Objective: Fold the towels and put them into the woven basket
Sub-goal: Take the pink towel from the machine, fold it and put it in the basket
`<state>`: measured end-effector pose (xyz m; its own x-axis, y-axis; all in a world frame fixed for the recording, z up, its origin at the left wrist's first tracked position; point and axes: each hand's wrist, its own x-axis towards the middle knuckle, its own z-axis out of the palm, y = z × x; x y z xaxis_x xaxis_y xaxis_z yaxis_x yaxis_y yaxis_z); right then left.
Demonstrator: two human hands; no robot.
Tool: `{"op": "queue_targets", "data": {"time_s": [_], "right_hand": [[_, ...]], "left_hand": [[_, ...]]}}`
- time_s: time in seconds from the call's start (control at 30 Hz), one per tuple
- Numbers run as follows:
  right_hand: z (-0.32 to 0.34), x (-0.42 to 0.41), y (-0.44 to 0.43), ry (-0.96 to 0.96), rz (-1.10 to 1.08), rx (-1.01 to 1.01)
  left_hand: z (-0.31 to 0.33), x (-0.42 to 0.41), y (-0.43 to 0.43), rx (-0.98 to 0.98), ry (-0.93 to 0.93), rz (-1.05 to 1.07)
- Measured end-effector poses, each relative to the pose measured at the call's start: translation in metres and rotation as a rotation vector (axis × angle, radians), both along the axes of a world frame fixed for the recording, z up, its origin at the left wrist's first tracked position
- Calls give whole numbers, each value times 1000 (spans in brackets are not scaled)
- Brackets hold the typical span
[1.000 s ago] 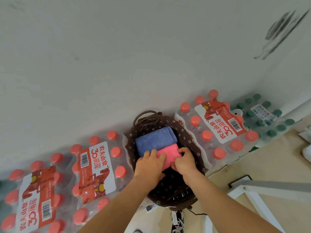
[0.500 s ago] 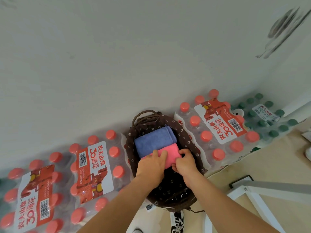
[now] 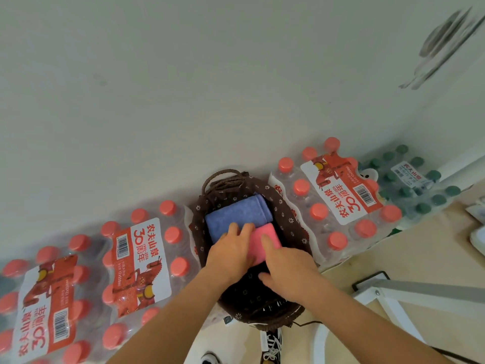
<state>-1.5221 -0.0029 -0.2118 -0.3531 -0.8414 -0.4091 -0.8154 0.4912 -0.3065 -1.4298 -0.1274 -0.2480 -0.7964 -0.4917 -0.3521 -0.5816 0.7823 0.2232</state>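
Observation:
A dark brown woven basket [image 3: 287,215] with a flowered lining stands on the floor against the wall. Inside it a folded blue towel [image 3: 236,212] lies at the far end, and a folded pink towel [image 3: 266,236] lies just in front of it, touching it. My left hand [image 3: 231,254] rests flat on the left part of the pink towel, its fingertips reaching the seam with the blue towel. My right hand [image 3: 288,269] lies over the near right part of the pink towel, one finger stretched out on top of it. The near half of the pink towel is hidden by my hands.
Shrink-wrapped packs of red-capped water bottles [image 3: 141,258] flank the basket on the left and on the right [image 3: 338,203], with a green-capped pack [image 3: 412,185] farther right. A white metal frame [image 3: 393,298] stands at the lower right. A shoe [image 3: 270,342] is below the basket.
My right hand has released its pinch on the pink towel's right edge and now lies flatter on top. My left hand has slid slightly forward to the seam between the towels.

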Motion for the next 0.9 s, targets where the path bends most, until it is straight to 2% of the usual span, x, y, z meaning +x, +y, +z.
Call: {"op": "queue_targets", "data": {"time_s": [0.13,0.3,0.4,0.47,0.53,0.63,0.8,0.9], "right_hand": [[7,-8,14,59,350,176],[7,-11,8,-60,490,355],[3,-11,5,-162,358,263],[1,-13,0,-146,176,49],[-3,-14,-7,-83,97,-96],[-10,-11,-12,-42,110,-80],[-16,-6,-14,-40,90,-58],[-10,-11,-19,-62,53,-71]], "left_hand": [[-7,-2,5,-97,-61,-87],[-5,-8,6,-108,-163,-77],[-1,-12,13,-68,-160,-33],[1,-10,12,-33,-104,2],[6,-3,9,-39,-45,13],[10,12,6,-72,-44,5],[16,16,8,-92,-155,-10],[25,15,10,-76,-128,21]]}}
